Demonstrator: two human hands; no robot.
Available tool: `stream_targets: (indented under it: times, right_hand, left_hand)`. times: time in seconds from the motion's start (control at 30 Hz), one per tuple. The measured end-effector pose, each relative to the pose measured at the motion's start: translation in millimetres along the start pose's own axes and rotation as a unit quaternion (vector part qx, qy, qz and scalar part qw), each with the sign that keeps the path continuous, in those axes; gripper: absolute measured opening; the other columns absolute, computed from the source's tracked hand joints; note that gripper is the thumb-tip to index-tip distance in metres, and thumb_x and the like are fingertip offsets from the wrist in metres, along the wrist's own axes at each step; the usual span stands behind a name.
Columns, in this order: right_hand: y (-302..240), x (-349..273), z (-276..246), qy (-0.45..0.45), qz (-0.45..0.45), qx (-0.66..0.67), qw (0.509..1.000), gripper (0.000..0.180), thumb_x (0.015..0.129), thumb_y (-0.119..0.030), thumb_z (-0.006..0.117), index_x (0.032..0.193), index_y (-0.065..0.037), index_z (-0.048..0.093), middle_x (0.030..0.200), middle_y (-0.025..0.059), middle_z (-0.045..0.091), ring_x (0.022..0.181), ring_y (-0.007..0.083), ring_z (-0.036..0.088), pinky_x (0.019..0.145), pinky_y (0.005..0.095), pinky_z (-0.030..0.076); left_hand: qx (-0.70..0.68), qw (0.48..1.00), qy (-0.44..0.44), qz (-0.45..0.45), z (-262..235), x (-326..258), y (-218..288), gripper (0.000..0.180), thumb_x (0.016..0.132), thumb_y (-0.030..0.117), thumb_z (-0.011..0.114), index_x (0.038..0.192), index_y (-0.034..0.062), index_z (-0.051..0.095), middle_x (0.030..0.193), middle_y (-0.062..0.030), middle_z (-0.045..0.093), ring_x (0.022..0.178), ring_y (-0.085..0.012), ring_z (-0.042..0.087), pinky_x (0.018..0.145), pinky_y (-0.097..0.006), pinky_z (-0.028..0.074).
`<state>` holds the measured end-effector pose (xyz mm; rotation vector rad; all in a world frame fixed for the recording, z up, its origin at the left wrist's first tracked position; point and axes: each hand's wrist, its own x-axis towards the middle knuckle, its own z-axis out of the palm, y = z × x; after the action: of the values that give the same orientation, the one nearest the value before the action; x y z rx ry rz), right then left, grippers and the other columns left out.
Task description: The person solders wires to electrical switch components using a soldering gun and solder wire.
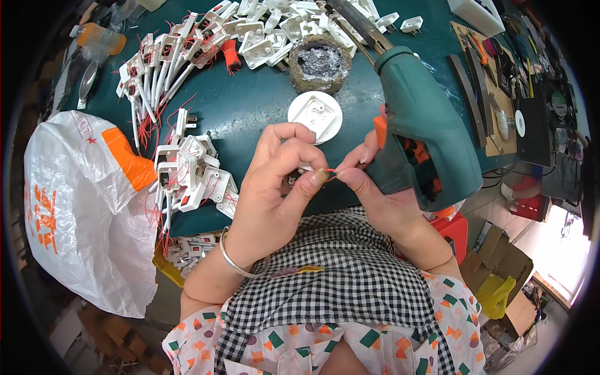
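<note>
Red wire (329, 170) pinched between left hand (275, 187), right hand (381, 194)

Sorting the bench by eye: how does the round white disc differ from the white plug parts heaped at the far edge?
The round white disc is circular and lies alone; the white plug parts are blocky and piled together. The disc has no wires showing; some neighbouring parts trail red wires. Both are white plastic on the green table.

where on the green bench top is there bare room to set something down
Bare green table lies between the wired plug row, the white round cover and the plug heap by the plastic bag. A smaller patch sits between the solder pot and the green soldering gun. The far edge and right tool board are crowded.
</note>
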<state>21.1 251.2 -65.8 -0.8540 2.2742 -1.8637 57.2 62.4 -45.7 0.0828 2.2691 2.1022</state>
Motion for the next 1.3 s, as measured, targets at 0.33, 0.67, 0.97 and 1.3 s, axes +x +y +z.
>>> stream_targets:
  times: [0.33, 0.67, 0.97, 1.3]
  right_hand:
    - [-12, 7, 5, 0.014, 0.022, 0.08, 0.996, 0.082, 0.079, 0.015, 0.069, 0.148, -0.003, 0.026, 0.094, 0.0049, 0.047, 0.082, 0.0146, 0.06, 0.078, 0.0297, 0.054]
    - [-7, 6, 5, 0.012, 0.026, -0.035, 0.999, 0.081, 0.083, 0.012, 0.067, 0.149, -0.002, 0.023, 0.097, 0.0025, 0.045, 0.084, 0.0097, 0.056, 0.081, 0.0249, 0.05]
    - [-11, -2, 12, 0.028, 0.031, -0.01, 0.999, 0.083, 0.079, 0.015, 0.067, 0.148, -0.002, 0.023, 0.097, 0.0022, 0.045, 0.084, 0.0088, 0.053, 0.082, 0.026, 0.051]
    - [-10, -3, 15, 0.018, -0.034, -0.168, 0.985, 0.052, 0.086, 0.003, 0.068, 0.131, -0.001, 0.043, 0.093, 0.0004, 0.052, 0.08, 0.0076, 0.055, 0.075, 0.024, 0.049]
  left_hand:
    - [0.06, 0.998, 0.011, 0.025, -5, -5, 7, 0.015, 0.08, 0.001, 0.072, 0.087, 0.0035, 0.059, 0.122, -0.0126, 0.049, 0.085, -0.0119, 0.057, 0.072, -0.025, 0.05]
    - [0.145, 0.979, 0.063, 0.131, -4, -4, -2, 0.017, 0.074, -0.004, 0.075, 0.088, 0.0044, 0.07, 0.123, -0.0135, 0.049, 0.08, -0.0167, 0.06, 0.068, -0.028, 0.051]
    - [0.136, 0.951, 0.108, 0.254, 7, -13, -24, 0.029, 0.073, -0.017, 0.067, 0.094, 0.0031, 0.072, 0.131, -0.0154, 0.037, 0.11, -0.0317, 0.057, 0.065, -0.025, 0.059]
    - [0.168, 0.968, 0.077, 0.167, 8, -10, -23, 0.013, 0.076, -0.002, 0.075, 0.086, 0.0032, 0.068, 0.127, -0.0147, 0.043, 0.102, -0.023, 0.058, 0.081, -0.032, 0.054]
